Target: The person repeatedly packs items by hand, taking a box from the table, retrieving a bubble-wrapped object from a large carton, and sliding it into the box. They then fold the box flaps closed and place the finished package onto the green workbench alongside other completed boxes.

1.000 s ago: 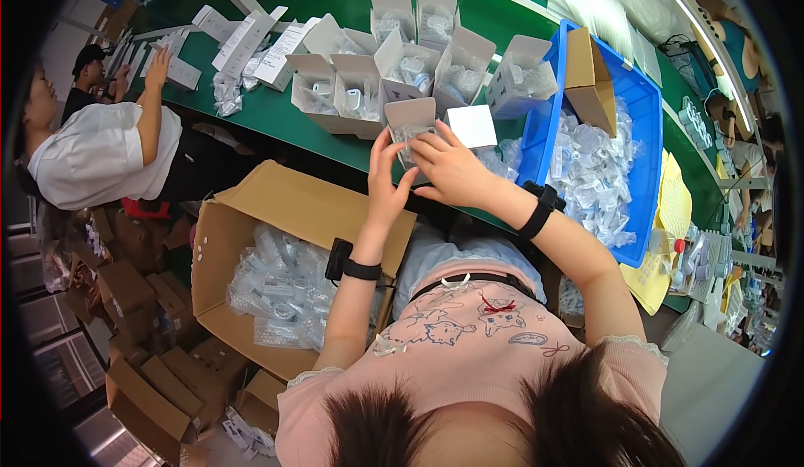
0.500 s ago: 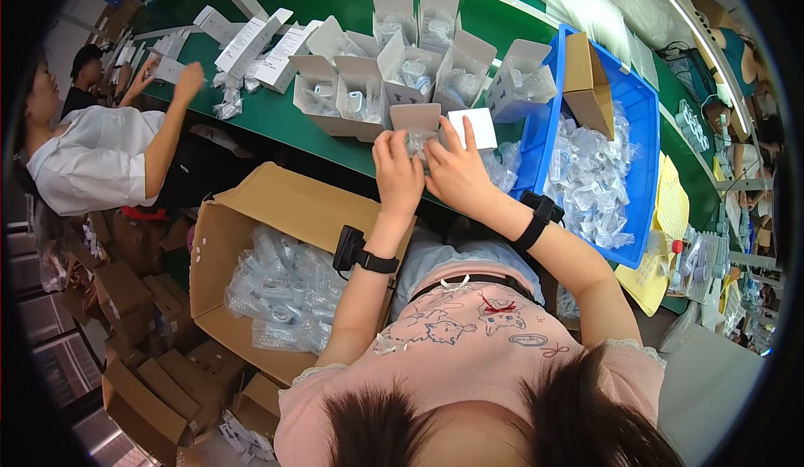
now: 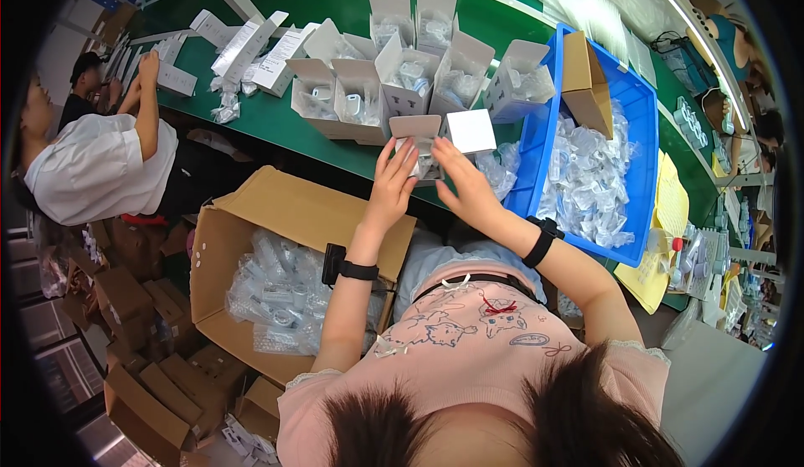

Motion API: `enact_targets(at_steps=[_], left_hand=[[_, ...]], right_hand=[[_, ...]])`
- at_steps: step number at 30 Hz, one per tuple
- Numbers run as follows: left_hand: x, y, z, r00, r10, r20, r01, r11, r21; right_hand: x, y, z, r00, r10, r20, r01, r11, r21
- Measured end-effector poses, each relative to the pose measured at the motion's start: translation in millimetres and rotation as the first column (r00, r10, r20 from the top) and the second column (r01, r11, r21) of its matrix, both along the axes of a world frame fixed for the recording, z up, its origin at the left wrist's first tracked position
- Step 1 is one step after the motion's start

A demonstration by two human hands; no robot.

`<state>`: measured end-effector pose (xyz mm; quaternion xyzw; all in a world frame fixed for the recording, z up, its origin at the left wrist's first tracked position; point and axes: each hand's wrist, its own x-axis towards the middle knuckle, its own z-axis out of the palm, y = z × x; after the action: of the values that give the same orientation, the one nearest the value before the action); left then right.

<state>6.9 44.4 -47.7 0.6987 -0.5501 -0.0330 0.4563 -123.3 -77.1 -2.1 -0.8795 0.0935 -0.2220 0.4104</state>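
So the long green table [image 3: 352, 15] runs across the whole top of my view, and compared to a second ago both my hands have slid up and closed in on the small white carton [image 3: 419, 144] sitting at the near edge of it, right in front of me. My left hand [image 3: 392, 184] was lower on the carton's left side before; now its fingers [image 3: 400, 153] are spread and laid up against the left wall. My right hand [image 3: 462, 184] has its fingers pressed flat against the right side, under the open white flap [image 3: 471, 130]. There's a clear bagged part inside, so I'd guess it's seated and the flaps are what's left. To my right the blue bin [image 3: 638, 107] holds a heap of clear bagged parts [image 3: 590, 182] plus a brown cardboard box [image 3: 584, 82] propped in its far corner. Down left of my lap is the big cardboard box [image 3: 289, 207], also full of bagged pieces. Just beyond my carton stands a cluster of open white cartons [image 3: 402, 73], flaps up, pretty tight against mine, so there's little room to swing anything forward. A person in a white shirt [image 3: 100, 170] works further along on my left, well apart.
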Motion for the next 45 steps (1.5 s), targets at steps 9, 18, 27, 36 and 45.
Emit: enact_targets(at_steps=[9, 18, 27, 36, 45], left_hand=[[-1, -15, 7, 0.874, 0.109, -0.474, -0.163, 0.984, -0.074], [10, -15, 21, 0.938, 0.125, -0.324, -0.155, 0.986, -0.068], [6, 1, 19, 0.988, -0.109, -0.110, 0.083, 0.973, -0.216], [16, -6, 25, 0.998, -0.051, 0.042, 0.051, 0.999, -0.013], [12, -3, 18, 0.998, 0.062, -0.025, -0.066, 0.982, -0.179]], right_hand=[[14, 10, -12, 0.986, 0.001, -0.165, -0.071, 0.906, -0.417], [12, -9, 5, 0.993, -0.096, -0.071, 0.115, 0.924, 0.365], [13, -25, 14, 0.986, 0.121, -0.115, -0.145, 0.962, -0.233], [19, -31, 7, 0.981, 0.132, -0.143, -0.172, 0.929, -0.326], [14, -9, 16, 0.999, 0.038, 0.028, -0.026, 0.938, -0.346]])
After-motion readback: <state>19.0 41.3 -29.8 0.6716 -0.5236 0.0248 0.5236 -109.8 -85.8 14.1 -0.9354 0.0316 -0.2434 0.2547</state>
